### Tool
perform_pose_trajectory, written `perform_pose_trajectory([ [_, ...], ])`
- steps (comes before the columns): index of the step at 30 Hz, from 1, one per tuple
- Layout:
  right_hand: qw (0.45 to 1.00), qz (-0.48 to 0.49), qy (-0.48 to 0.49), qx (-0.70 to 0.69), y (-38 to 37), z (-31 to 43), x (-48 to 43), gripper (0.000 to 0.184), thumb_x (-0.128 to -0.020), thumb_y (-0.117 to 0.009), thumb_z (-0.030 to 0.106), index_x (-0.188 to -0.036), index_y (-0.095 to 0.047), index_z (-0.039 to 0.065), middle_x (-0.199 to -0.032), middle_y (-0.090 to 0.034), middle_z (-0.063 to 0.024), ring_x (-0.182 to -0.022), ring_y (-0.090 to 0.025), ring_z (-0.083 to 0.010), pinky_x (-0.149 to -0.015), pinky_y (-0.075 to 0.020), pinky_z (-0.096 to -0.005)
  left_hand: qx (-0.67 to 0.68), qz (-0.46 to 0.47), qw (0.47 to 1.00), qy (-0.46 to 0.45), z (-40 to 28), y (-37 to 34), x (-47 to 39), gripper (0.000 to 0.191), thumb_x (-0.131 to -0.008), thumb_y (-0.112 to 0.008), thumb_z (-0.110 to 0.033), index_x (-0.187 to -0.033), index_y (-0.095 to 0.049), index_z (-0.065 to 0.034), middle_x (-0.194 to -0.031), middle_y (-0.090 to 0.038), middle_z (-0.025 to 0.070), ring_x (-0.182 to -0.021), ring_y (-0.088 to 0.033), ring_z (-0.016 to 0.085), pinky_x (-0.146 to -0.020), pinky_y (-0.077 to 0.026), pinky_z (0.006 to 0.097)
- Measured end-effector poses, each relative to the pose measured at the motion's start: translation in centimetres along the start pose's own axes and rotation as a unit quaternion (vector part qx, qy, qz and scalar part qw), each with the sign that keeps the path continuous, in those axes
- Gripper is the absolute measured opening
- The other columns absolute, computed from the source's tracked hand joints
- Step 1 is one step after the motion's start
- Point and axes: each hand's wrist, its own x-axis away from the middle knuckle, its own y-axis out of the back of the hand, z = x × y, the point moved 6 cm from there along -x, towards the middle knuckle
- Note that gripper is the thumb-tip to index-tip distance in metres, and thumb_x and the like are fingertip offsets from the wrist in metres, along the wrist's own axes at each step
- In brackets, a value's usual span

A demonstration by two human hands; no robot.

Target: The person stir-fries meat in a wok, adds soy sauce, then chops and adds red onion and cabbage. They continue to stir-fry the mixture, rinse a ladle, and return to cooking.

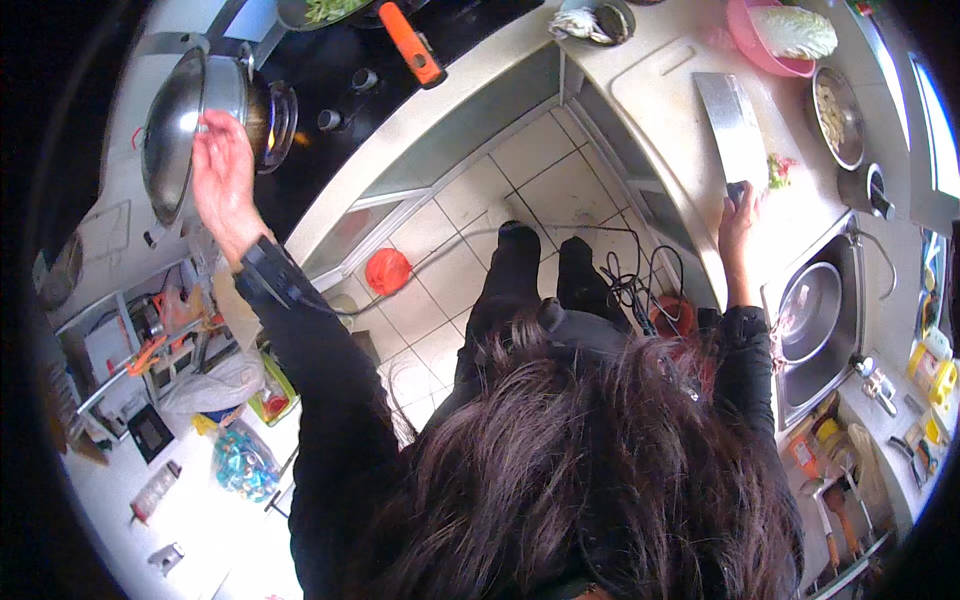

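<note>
My left hand [221,176] is raised in front of a steel pot with a lid [174,135], its fingers extended and nothing held in them. Whether the fingertips touch the pot cannot be made out. A flame shows at the burner [279,127] beside the pot. On the right, my right hand [739,221] grips the dark handle of a cleaver [729,127]. The broad blade lies over the pale cutting board [652,75]. Close to the blade's edge are small red and green chopped pieces [781,171].
A pan's orange handle [409,43] juts past the hob's front edge. A pink basin [772,64] holds a cabbage [799,34]. Beyond the board stand a steel bowl of pale pieces [831,116] and a mortar [862,187]. A sink [825,360] adjoins the board; cables [637,277] cross the floor.
</note>
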Motion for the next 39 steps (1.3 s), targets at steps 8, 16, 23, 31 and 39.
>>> perform_pose_trajectory([
  [8,0.954,0.075,-0.044,0.287,2.1,3.3,-1.3,0.051,-0.089,-0.066,0.024,-0.137,-0.051,0.017,-0.129,-0.053,-0.0168,-0.123,-0.050,-0.0353,-0.103,-0.0377,-0.0515,0.146,-0.079,0.985,-0.054,-3.9,7.6,13.1,0.036,-0.102,-0.048,-0.017,-0.067,-0.043,-0.0114,-0.062,-0.037,-0.0017,-0.058,-0.038,0.011,-0.052,-0.032,0.0260],
  [16,0.970,-0.026,0.242,0.010,2.7,28.5,-8.6,0.025,-0.090,-0.066,0.012,-0.114,-0.063,0.006,-0.109,-0.060,-0.0174,-0.108,-0.056,-0.0372,-0.095,-0.0438,-0.0459,-0.057,-0.098,0.983,-0.145,-14.4,13.9,20.3,0.048,-0.107,-0.042,-0.029,-0.061,-0.036,-0.0153,-0.052,-0.029,-0.0018,-0.044,-0.026,0.010,-0.043,-0.020,0.0260],
  [23,0.896,-0.049,0.442,0.021,-3.1,47.1,-13.1,0.026,-0.091,-0.065,0.018,-0.115,-0.062,0.007,-0.114,-0.061,-0.0162,-0.107,-0.057,-0.0389,-0.092,-0.0459,-0.0476,-0.775,-0.459,0.339,-0.270,-31.3,19.1,35.3,0.042,-0.095,-0.062,-0.046,-0.098,-0.068,-0.0048,-0.094,-0.066,0.0138,-0.085,-0.064,0.023,-0.074,-0.052,0.0350],
  [31,0.890,-0.003,0.358,0.281,-9.8,47.6,-17.5,0.045,-0.090,-0.066,0.026,-0.132,-0.054,0.013,-0.138,-0.053,-0.0117,-0.119,-0.054,-0.0374,-0.096,-0.0477,-0.0468,-0.886,-0.452,0.094,0.044,-29.1,26.8,40.4,0.053,-0.092,-0.061,-0.055,-0.128,-0.064,-0.0165,-0.137,-0.057,0.0181,-0.129,-0.051,0.037,-0.109,-0.033,0.0587],
  [39,0.883,0.108,0.350,0.295,-11.4,50.4,-23.1,0.037,-0.092,-0.053,0.011,-0.128,-0.054,0.020,-0.129,-0.062,-0.0176,-0.102,-0.068,-0.0363,-0.074,-0.0581,-0.0478,-0.838,-0.429,0.325,0.085,-21.3,32.1,41.2,0.049,-0.094,-0.063,-0.043,-0.131,-0.061,-0.0099,-0.131,-0.061,0.0180,-0.119,-0.059,0.034,-0.103,-0.042,0.0469],
])
